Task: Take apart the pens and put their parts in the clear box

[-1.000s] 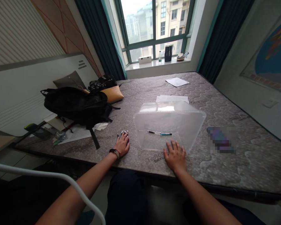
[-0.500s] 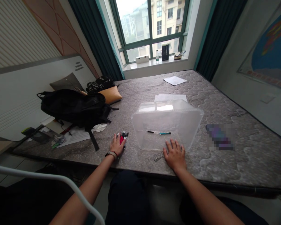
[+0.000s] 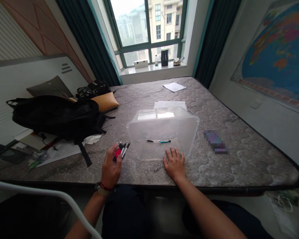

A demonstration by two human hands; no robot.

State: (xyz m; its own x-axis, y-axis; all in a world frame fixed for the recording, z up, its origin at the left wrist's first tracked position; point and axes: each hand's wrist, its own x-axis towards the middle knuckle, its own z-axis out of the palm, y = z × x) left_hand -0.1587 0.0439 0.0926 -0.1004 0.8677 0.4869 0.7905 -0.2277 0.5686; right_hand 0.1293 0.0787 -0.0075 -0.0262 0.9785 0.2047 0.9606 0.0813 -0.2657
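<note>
Several pens (image 3: 121, 150), red, black and white, lie bunched on the mattress (image 3: 204, 176). Just in front of them is my left hand (image 3: 111, 167), thumb and fingers apart, holding nothing. A clear plastic box (image 3: 164, 129) stands to the right, its open side facing me. Two pens (image 3: 158, 141), one dark and one blue, show in line within the box. My right hand (image 3: 174, 162) rests with fingers spread at the box's near edge, on or just before it.
A black backpack (image 3: 57, 114) and a tan pouch (image 3: 106, 101) occupy the left side. Behind the box lie paper sheets (image 3: 170, 105). A blurred phone-like object (image 3: 216, 142) is on the right. A white curved bar (image 3: 40, 191) crosses the lower left.
My left hand has lifted off the pens and drawn back toward me, so more of them show. The view has turned right. My right hand stays by the box.
</note>
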